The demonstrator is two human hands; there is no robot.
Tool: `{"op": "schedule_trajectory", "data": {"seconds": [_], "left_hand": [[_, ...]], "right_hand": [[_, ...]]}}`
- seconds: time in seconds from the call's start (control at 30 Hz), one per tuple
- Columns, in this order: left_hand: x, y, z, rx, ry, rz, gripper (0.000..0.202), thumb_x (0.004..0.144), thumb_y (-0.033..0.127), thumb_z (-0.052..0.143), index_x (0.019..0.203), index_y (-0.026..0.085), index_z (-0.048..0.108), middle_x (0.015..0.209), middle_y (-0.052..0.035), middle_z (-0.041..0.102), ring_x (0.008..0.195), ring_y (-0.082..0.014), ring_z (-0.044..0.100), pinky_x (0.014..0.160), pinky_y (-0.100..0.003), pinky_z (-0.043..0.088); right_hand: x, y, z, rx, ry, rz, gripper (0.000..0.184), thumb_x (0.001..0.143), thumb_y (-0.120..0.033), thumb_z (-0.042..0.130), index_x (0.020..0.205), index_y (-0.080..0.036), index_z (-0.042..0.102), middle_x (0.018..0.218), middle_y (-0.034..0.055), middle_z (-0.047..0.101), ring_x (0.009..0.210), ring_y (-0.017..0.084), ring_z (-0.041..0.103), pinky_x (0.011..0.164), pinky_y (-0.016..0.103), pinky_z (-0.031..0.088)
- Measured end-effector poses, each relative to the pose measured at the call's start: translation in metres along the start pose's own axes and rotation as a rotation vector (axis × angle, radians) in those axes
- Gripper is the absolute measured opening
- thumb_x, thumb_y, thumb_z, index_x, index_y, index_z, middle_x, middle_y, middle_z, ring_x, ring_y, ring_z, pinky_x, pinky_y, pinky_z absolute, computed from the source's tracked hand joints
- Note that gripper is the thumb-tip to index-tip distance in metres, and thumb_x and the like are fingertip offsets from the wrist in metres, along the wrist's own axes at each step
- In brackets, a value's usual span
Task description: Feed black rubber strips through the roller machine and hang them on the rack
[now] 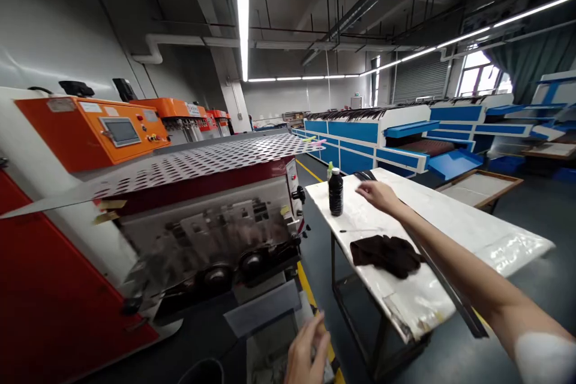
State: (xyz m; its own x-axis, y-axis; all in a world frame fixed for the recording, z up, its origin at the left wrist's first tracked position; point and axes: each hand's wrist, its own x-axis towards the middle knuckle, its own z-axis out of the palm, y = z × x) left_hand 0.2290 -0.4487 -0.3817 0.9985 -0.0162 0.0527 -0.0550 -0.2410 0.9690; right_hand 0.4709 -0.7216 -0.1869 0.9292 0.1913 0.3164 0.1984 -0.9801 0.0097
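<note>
My right hand (pixel 378 195) hovers over a white plastic-covered table (pixel 468 234), fingers loosely curled and holding nothing. A black bottle (pixel 335 193) stands upright on the tabletop to the left of that hand, with a small green-topped bottle (pixel 330 171) just behind it. Nearer me, a crumpled dark brown cloth (pixel 386 255) lies on the table. A dark object (pixel 365 175) lies at the far end, just beyond my fingers. My left hand (pixel 308 353) is low at the bottom of the view, fingers apart and empty, near a grey sheet (pixel 263 309).
A large machine with a perforated metal cover (pixel 193 162) and an orange control panel (pixel 90 129) stands to the left. A long blue-and-white machine (pixel 360 138) runs along the right. A wooden-framed tray (pixel 479 189) sits beyond the table. Yellow floor lines run between them.
</note>
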Motion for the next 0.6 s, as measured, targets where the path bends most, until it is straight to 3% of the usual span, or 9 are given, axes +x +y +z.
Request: {"op": "schedule_trajectory", "data": {"seconds": [0.07,0.13,0.23,0.3,0.37,0.43,0.5,0.6], "left_hand": [[0.075,0.036,0.027,0.006,0.014,0.171,0.047,0.084,0.041,0.059,0.129,0.025,0.059,0.129,-0.0104,0.063,0.115,-0.0274,0.061,0.102,-0.039,0.048],[0.157,0.065,0.055,-0.017,0.076,0.255,0.061,0.083,0.036,0.061,0.14,0.018,0.047,0.141,-0.0149,0.053,0.127,-0.0283,0.053,0.109,-0.041,0.042],[0.27,0.089,0.09,-0.033,0.229,0.222,0.088,0.073,0.031,0.071,0.147,0.008,0.029,0.152,-0.0238,0.034,0.141,-0.0329,0.035,0.116,-0.044,0.03],[0.327,0.094,0.106,-0.044,0.314,0.147,0.1,0.067,0.031,0.077,0.147,0.007,0.024,0.152,-0.0268,0.031,0.143,-0.0352,0.03,0.116,-0.046,0.028],[0.367,0.092,0.118,-0.059,0.371,0.117,0.1,0.062,0.027,0.08,0.145,0.01,0.027,0.148,-0.0258,0.038,0.14,-0.0351,0.035,0.112,-0.045,0.032],[0.39,0.085,0.125,-0.067,0.41,0.141,0.087,0.063,0.024,0.079,0.137,0.014,0.036,0.138,-0.022,0.052,0.129,-0.0331,0.049,0.103,-0.043,0.041],[0.401,0.077,0.13,-0.052,0.443,0.17,0.068,0.065,0.023,0.076,0.126,0.016,0.045,0.123,-0.0172,0.062,0.114,-0.0308,0.06,0.093,-0.041,0.046],[0.407,0.071,0.133,0.003,0.492,0.194,0.052,0.068,0.026,0.072,0.113,0.018,0.048,0.11,-0.013,0.066,0.102,-0.0291,0.063,0.085,-0.039,0.047]], "right_hand": [[0.061,-0.01,-0.015,-0.011,0.038,-0.077,0.047,0.101,-0.044,0.027,0.118,-0.019,0.064,0.121,0.0112,0.064,0.109,0.021,0.059,0.082,0.027,0.041],[0.11,-0.019,-0.021,-0.042,0.041,-0.133,0.045,0.1,-0.045,0.034,0.114,-0.015,0.066,0.121,0.014,0.063,0.109,0.022,0.06,0.082,0.027,0.042],[0.153,-0.027,-0.014,-0.104,0.015,-0.203,0.042,0.095,-0.046,0.048,0.102,-0.011,0.07,0.111,0.0171,0.067,0.103,0.025,0.062,0.079,0.028,0.045],[0.165,-0.027,-0.006,-0.137,0.006,-0.25,0.038,0.094,-0.043,0.052,0.099,-0.01,0.07,0.106,0.0173,0.069,0.102,0.025,0.064,0.079,0.028,0.046],[0.169,-0.024,0.003,-0.153,0.013,-0.291,0.036,0.093,-0.041,0.053,0.1,-0.01,0.069,0.104,0.0171,0.069,0.101,0.025,0.064,0.08,0.028,0.046],[0.171,-0.021,0.008,-0.156,0.029,-0.323,0.037,0.094,-0.041,0.052,0.102,-0.009,0.068,0.105,0.0175,0.069,0.102,0.025,0.064,0.081,0.029,0.047],[0.172,-0.018,0.009,-0.153,0.037,-0.34,0.038,0.093,-0.042,0.052,0.103,-0.008,0.067,0.105,0.0181,0.069,0.103,0.027,0.063,0.081,0.03,0.048],[0.177,-0.016,0.008,-0.144,0.017,-0.351,0.039,0.093,-0.044,0.052,0.101,-0.009,0.066,0.103,0.018,0.07,0.1,0.028,0.065,0.078,0.031,0.048]]}}
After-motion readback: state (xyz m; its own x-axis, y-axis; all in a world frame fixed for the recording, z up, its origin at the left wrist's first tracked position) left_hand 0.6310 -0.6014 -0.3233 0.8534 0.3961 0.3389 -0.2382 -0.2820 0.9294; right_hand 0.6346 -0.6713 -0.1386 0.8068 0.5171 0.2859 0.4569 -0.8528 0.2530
